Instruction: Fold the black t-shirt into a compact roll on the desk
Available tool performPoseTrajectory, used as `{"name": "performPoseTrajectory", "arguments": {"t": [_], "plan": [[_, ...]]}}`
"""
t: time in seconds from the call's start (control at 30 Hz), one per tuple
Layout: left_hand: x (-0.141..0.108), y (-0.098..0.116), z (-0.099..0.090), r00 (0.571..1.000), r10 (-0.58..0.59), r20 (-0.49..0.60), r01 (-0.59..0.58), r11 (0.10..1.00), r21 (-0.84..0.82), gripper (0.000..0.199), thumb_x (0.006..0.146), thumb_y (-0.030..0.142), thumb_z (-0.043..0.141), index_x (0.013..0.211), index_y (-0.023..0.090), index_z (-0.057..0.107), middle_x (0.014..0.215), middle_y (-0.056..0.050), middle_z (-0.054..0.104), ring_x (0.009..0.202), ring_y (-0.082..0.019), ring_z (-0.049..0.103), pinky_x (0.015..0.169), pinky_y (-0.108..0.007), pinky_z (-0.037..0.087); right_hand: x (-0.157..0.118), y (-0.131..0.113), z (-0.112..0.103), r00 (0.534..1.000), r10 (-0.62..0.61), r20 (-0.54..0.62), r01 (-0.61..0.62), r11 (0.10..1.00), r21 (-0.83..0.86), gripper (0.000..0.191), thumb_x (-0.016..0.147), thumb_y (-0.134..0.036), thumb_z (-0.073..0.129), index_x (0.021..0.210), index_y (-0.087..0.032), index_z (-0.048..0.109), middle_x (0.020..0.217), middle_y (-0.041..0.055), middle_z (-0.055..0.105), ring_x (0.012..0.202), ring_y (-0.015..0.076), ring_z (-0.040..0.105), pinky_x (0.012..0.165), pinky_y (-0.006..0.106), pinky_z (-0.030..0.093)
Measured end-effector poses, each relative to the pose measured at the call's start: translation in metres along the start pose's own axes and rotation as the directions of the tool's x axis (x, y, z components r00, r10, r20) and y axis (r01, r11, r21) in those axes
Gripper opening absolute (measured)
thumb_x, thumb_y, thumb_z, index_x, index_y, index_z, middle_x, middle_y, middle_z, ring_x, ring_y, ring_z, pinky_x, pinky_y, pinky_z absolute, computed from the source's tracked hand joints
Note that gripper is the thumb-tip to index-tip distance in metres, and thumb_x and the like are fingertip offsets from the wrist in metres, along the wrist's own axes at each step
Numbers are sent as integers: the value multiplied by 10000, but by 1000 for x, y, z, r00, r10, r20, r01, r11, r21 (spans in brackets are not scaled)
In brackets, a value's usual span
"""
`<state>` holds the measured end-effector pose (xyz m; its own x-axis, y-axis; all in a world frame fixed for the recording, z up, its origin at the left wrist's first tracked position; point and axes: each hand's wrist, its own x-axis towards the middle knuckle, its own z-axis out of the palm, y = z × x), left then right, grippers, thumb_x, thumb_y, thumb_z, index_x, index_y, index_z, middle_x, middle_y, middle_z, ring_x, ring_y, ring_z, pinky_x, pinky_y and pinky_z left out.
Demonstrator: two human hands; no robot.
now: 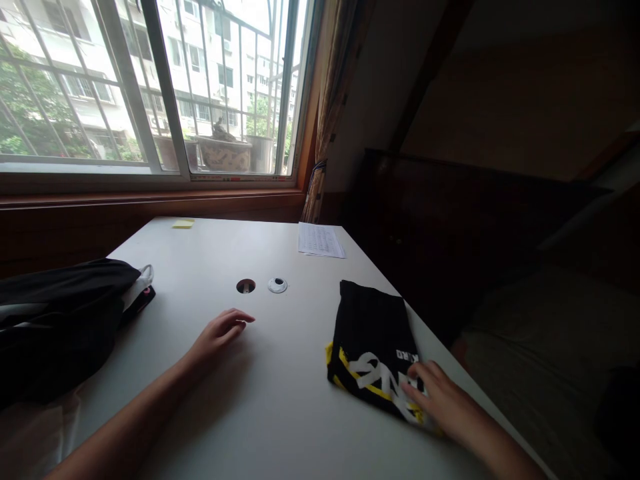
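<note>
A folded black garment [375, 320] with yellow edging, white lettering and a white drawstring lies flat on the right part of the white table. My right hand [435, 393] rests at its lower right corner, fingers apart and touching the cloth without gripping it. Over the middle of the table is my left hand [227, 328], empty, its fingers loosely stretched out toward the right. At the left edge lies a pile of dark clothes [75, 313] with some white fabric showing.
The white table [280, 413] has a round cable hole [246, 287] and a round white cover [277, 285]. Printed papers [321, 241] and a yellow sticky note [183, 224] lie near its far edge. A window and tied curtain [316, 190] stand behind.
</note>
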<state>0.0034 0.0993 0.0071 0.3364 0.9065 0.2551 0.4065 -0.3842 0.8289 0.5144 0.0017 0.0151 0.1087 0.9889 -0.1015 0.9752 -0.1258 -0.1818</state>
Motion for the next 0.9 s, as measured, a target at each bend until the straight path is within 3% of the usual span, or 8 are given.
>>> {"name": "performPoseTrajectory", "arguments": {"t": [0.1, 0.2, 0.3, 0.37, 0.4, 0.53, 0.63, 0.9], "plan": [[0, -1, 0, 1000, 11, 7, -11, 1000, -24, 282, 987, 372, 476, 1087, 226, 695, 1127, -80, 656, 1047, -250, 628, 908, -355, 501, -28, -51, -18, 968, -139, 210, 108, 983, 151, 322, 907, -562, 504, 930, -316, 711, 1135, 85, 669, 1025, 283, 667, 899, 412, 543], [-1, -2, 1, 999, 32, 13, -31, 997, -66, 275, 994, 365, 475, 1097, 223, 687, 1144, -88, 635, 1052, -244, 624, 908, -349, 516, -47, -103, -37, 893, -298, 336, 193, 930, 313, 336, 926, -560, 535, 1129, -358, 711, 1288, 61, 641, 1145, 294, 628, 998, 425, 495], [-1, -2, 2, 998, 56, 13, -54, 995, -81, 277, 998, 371, 479, 1098, 222, 691, 1149, -95, 629, 1054, -242, 627, 915, -351, 530, -54, -143, -51, 720, -537, 441, 300, 813, 499, 356, 933, -496, 587, 1264, -392, 668, 1288, 11, 670, 1186, 263, 614, 1026, 375, 469], [-1, -2, 3, 998, 68, 17, -66, 996, -64, 280, 998, 376, 482, 1104, 226, 694, 1143, -99, 631, 1059, -248, 627, 917, -361, 538, -49, -162, -55, 631, -661, 407, 354, 711, 607, 298, 966, -424, 562, 1216, -348, 705, 1133, 4, 735, 1075, 225, 663, 977, 331, 485], [-1, -2, 4, 997, 75, 22, -74, 996, -46, 278, 999, 375, 484, 1110, 231, 694, 1142, -99, 634, 1064, -252, 624, 918, -369, 540, -43, -169, -55, 638, -683, 355, 373, 678, 634, 279, 981, -402, 542, 1177, -321, 724, 1072, 6, 746, 1023, 211, 675, 946, 316, 493], [-1, -1, 9, 982, 176, 60, -181, 980, 84, 242, 998, 327, 495, 1120, 253, 690, 1136, -95, 648, 1067, -258, 608, 929, -403, 533, 1, -182, -41, 814, -580, 29, 478, 698, 534, 263, 994, -377, 516, 1114, -269, 724, 1101, 35, 712, 1044, 217, 645, 927, 320, 500], [-3, 2, 16, 945, 305, 118, -322, 930, 178, 227, 996, 269, 501, 1131, 263, 683, 1117, -93, 664, 1054, -250, 594, 912, -407, 530, 45, -182, -21, 825, -558, -96, 552, 756, 351, 261, 967, -363, 552, 1169, -286, 699, 1238, 45, 650, 1168, 234, 580, 1037, 365, 454], [-19, 45, 32, 794, 503, 342, -591, 771, 236, 301, 955, 170, 534, 1201, 279, 669, 1097, -95, 690, 1042, -242, 596, 886, -384, 527, 119, -169, 18, 839, -540, -72, 544, 837, 58, 434, 960, -518, 552, 1342, -314, 574, 1351, 48, 565, 1260, 249, 496, 1090, 412, 414]]}}
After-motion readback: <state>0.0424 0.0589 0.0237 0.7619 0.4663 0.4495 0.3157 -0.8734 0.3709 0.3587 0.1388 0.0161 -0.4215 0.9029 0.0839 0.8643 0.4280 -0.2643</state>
